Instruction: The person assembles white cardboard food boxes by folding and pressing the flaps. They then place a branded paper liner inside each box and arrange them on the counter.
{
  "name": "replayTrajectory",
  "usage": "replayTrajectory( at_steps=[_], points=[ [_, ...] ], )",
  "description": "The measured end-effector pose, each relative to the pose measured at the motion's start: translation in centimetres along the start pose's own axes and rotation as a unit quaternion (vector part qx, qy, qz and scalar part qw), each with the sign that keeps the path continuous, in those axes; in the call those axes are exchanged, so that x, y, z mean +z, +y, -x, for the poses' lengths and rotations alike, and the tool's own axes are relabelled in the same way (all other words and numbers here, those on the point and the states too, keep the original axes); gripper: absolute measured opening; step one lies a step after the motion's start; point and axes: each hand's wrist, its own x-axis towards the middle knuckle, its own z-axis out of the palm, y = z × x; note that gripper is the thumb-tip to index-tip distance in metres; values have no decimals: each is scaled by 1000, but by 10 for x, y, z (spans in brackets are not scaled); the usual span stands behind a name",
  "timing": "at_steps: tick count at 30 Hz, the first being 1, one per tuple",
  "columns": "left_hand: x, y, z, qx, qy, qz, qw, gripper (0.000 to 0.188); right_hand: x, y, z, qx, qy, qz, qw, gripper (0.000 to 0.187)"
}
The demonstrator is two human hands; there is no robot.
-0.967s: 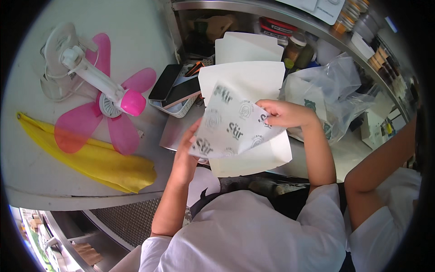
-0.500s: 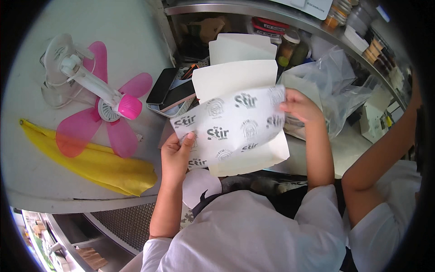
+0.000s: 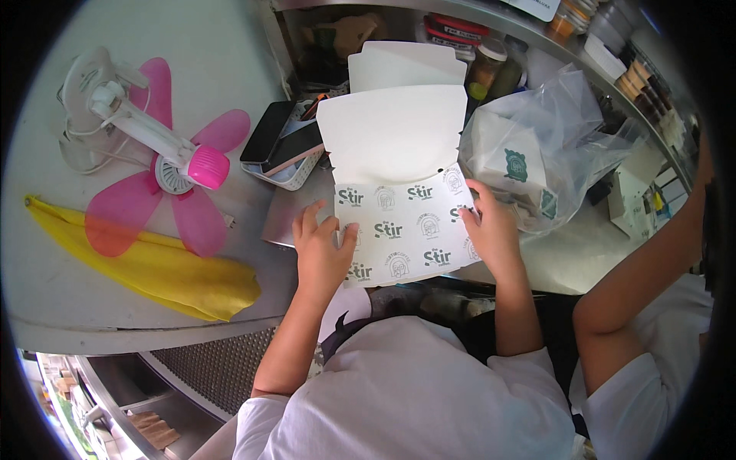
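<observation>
An open white cardboard box point(image 3: 392, 126) lies in front of me, its lid and flap folded back away from me. In its near half rests a sheet of white wrapping paper point(image 3: 406, 247) with a green and grey printed pattern. My left hand point(image 3: 320, 249) is at the paper's left edge, fingers apart and thumb touching the edge. At the right edge, my right hand point(image 3: 494, 236) has its thumb and forefinger apart, fingertips against the sheet. The lower fingers of the right hand are partly hidden.
Left are a pink-bladed fan point(image 3: 170, 173) and a yellow cloth point(image 3: 146, 264). A small basket point(image 3: 295, 178) holds a phone point(image 3: 270, 136). At right, a clear plastic bag point(image 3: 571, 126) contains white boxes point(image 3: 507, 149). Another person's arm point(image 3: 644, 261) is close on the right.
The paper, lifted and tilted between both hands earlier, now lies down in the box. My hands have loosened at its edges, the left moving right and the right moving lower.
</observation>
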Motion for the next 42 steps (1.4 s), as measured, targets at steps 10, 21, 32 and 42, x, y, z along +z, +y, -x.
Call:
replayTrajectory(
  at_steps=[10, 21, 32, 42],
  points=[
    [14, -8, -1, 11, -38, -75, 996, 24, 15, -4, 2, -82, 77, 123, 986, 42],
    [12, 1, -15, -54, -129, -174, 975, 22, 24, 3, -4, -152, 67, 145, 975, 37],
    [1, 24, -20, 71, -15, -254, 964, 49, 8, -13, -4, -143, 42, 193, 970, 39],
    [30, 23, -25, 189, -352, -256, 880, 63, 21, -7, -27, -277, -178, 250, 911, 66]
  ],
)
